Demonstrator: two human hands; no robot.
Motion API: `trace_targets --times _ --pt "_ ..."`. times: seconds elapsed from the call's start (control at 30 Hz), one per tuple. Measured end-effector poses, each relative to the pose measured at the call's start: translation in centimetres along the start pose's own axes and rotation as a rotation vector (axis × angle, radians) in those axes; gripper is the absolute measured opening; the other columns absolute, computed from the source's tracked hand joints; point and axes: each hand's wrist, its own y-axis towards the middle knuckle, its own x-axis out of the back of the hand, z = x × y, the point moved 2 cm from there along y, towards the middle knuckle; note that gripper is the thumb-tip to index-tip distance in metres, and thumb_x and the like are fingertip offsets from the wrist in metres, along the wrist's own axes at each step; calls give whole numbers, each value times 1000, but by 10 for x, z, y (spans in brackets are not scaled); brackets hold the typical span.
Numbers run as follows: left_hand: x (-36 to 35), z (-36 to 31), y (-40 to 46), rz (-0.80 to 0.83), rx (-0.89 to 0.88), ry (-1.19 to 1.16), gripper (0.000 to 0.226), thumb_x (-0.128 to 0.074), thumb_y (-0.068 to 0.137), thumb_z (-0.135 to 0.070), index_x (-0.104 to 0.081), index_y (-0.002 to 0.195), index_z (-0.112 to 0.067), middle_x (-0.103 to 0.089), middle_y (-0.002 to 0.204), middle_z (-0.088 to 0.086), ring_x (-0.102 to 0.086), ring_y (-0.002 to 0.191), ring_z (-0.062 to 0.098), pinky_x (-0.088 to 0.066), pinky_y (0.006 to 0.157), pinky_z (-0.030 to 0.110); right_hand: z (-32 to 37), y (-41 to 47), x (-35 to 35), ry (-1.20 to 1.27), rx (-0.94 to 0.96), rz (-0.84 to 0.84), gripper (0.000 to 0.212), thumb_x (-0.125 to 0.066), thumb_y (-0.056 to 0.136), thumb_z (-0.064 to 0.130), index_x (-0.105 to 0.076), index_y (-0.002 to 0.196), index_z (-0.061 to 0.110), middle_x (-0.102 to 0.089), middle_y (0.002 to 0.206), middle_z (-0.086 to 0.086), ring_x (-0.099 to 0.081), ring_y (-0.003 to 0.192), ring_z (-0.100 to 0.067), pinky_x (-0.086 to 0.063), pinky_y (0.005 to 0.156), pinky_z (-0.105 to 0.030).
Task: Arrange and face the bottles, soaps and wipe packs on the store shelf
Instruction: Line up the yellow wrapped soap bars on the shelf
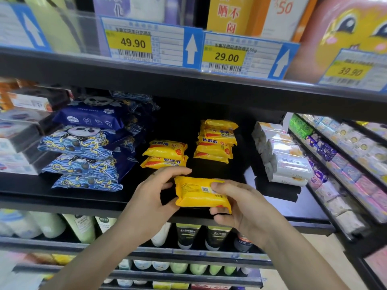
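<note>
A yellow soap pack [195,194] is held in front of the black shelf [104,199], its back side with a QR code facing me. My left hand [152,197] grips its left end and my right hand [240,203] grips its right end. Behind it on the shelf lie two stacked yellow soaps [165,154]. A taller stack of the same soaps [216,141] stands to their right. Blue panda-print wipe packs [83,151] are piled at the left. White wrapped soap bars [284,160] are stacked at the right.
Boxed items [18,130] sit at the far left of the shelf. Price tags [142,42] hang on the shelf above. Bottles and tubes [188,235] fill the shelves below. A neighbouring rack [345,155] of packs runs along the right.
</note>
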Motion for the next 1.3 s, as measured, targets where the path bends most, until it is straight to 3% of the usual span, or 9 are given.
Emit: trace_targets --times 0.17,0.3,0.4,0.53,0.67,0.9,1.03,1.17,1.3 --pt "5 4 1 -51 78 -77 58 -59 95 8 -62 128 -39 -66 126 -23 -57 127 0 -49 100 21 4 -4 4 29 40 -5 21 -71 93 15 -70 111 4 -74 94 -13 -66 70 -22 -61 60 -28" --pt "7 5 6 -102 236 -196 46 -57 95 9 -69 116 -31 -74 111 -15 -70 108 5 -54 93 25 5 -7 6 54 85 27 6 -68 94 9 -70 99 8 -77 104 -14 -73 82 -23 -63 67 -29" --pt "10 1 8 -106 381 -248 32 -58 98 1 -70 109 -26 -78 99 -7 -75 87 12 -59 75 30 6 -8 8 2 141 20 10 -66 94 4 -70 101 9 -78 106 -12 -76 94 -25 -61 73 -32" --pt "10 -9 9 -36 482 -236 16 -56 104 -23 -72 105 -24 -77 89 0 -65 63 15 -51 52 30 5 -9 10 -110 256 -19 27 -68 89 -1 -74 107 18 -77 106 -7 -74 102 -26 -60 83 -37" --pt "4 -16 13 50 655 -352 43 -56 98 -52 -72 106 -13 -78 90 12 -64 59 19 -48 48 29 7 -14 8 -261 432 -43 32 -77 78 3 -74 101 25 -73 102 -2 -71 93 -11 -56 75 -24" --pt "0 -26 11 212 826 -480 75 -48 88 -74 -75 112 -8 -80 101 13 -73 75 21 -54 57 29 5 -16 10 -446 704 -2 33 -75 85 2 -71 105 28 -71 100 3 -66 98 -14 -52 85 -28" --pt "-1 -32 11 240 857 -595 65 -62 84 -65 -74 115 -10 -79 105 13 -74 77 20 -57 58 27 0 -16 10 -614 817 6 40 -76 85 -4 -70 110 26 -68 115 4 -62 116 -24 -51 97 -33" --pt "-5 -31 12 180 826 -639 42 -74 85 -38 -74 111 -5 -79 100 15 -74 71 17 -59 57 25 -1 -14 6 -853 953 -18 39 -78 83 -2 -68 109 26 -61 121 13 -60 118 -18 -48 93 -22" --pt "-4 -23 14 127 769 -612 21 -74 91 -24 -75 103 -7 -75 82 11 -71 67 15 -59 58 25 -6 -14 2 -1180 981 -107 41 -79 82 28 -57 115 40 -46 136 23 -49 125 -12 -43 100 -37"
